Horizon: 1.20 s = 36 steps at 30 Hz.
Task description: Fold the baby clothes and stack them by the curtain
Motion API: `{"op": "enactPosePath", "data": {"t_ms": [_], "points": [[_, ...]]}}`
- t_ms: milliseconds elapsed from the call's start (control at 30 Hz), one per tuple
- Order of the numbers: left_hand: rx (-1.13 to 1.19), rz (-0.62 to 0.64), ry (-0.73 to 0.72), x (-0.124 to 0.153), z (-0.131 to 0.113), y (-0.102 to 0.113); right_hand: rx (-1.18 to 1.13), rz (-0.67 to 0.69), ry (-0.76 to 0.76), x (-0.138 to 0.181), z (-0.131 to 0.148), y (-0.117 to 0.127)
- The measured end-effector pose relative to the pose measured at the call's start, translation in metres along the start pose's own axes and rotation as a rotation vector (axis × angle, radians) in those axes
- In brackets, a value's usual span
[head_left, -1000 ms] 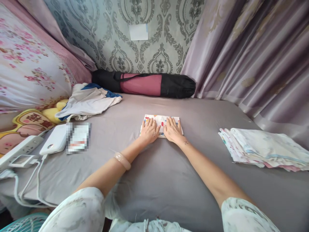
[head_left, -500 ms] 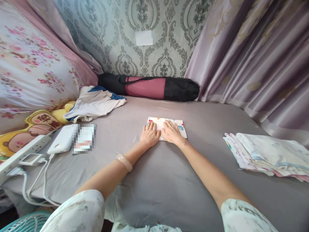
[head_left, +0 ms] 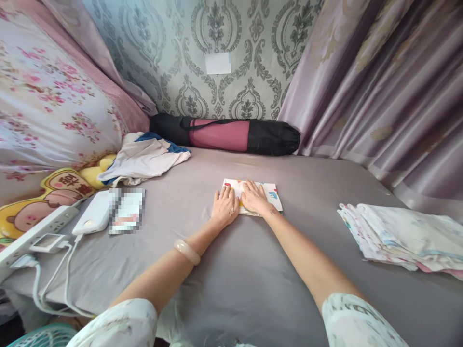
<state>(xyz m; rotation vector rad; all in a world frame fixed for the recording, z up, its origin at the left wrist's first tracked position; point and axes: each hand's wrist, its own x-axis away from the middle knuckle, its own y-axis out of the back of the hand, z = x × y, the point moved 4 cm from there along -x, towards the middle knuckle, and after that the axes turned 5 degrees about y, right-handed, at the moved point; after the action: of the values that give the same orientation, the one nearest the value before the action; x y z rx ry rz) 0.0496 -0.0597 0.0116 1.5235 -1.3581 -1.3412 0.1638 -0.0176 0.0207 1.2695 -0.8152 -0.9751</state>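
Observation:
A small folded white cloth (head_left: 273, 191) with colourful prints lies flat on the grey bed sheet in front of me. My left hand (head_left: 225, 206) rests palm down on the cloth's left part, fingers stretched out and pointing away from me. Flat on its middle lies my right hand (head_left: 254, 197), fingers extended, with the thumb side close to my left hand. Both hands cover much of the cloth, so part of its print is hidden. A pale bangle (head_left: 187, 252) circles my left forearm.
Folded cloths (head_left: 408, 236) are stacked at the right. A black and pink roll bag (head_left: 220, 134) lies along the wall. To the left are a crumpled shirt (head_left: 144, 161), a white power bank (head_left: 96, 212), a blurred flat item (head_left: 127, 210) and a power strip (head_left: 54, 226) with cables.
My right hand has slid slightly left over the cloth, uncovering more of its right part. My left hand stays at the left part. The view has tilted a little upward.

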Motion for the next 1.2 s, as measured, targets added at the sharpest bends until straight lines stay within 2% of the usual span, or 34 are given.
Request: {"op": "enactPosePath", "data": {"t_ms": [133, 400, 500, 600, 700, 867, 1000, 1200], "points": [[0.085, -0.014, 0.054, 0.0, 0.003, 0.004, -0.004, -0.048, 0.027, -0.01, 0.011, 0.003], [0.336, 0.007, 0.167, -0.003, 0.011, 0.009, -0.05, 0.002, 0.006, -0.015, 0.011, -0.011], [0.479, -0.045, 0.256, -0.004, 0.019, 0.013, -0.062, 0.025, -0.012, -0.02, 0.015, -0.007], [0.613, -0.115, 0.359, -0.004, 0.028, 0.016, -0.068, -0.018, -0.011, -0.026, 0.027, -0.003], [0.692, -0.152, 0.413, -0.004, 0.033, 0.016, -0.101, -0.012, -0.025, -0.028, 0.038, -0.008], [0.767, -0.151, 0.47, -0.003, 0.036, 0.015, -0.109, -0.029, -0.025, -0.026, 0.04, -0.014], [0.783, -0.161, 0.459, -0.003, 0.037, 0.014, -0.12, 0.005, -0.045, -0.027, 0.041, -0.01], [0.749, -0.188, 0.441, -0.004, 0.041, 0.008, -0.131, 0.009, 0.013, -0.029, 0.06, -0.005]]}}
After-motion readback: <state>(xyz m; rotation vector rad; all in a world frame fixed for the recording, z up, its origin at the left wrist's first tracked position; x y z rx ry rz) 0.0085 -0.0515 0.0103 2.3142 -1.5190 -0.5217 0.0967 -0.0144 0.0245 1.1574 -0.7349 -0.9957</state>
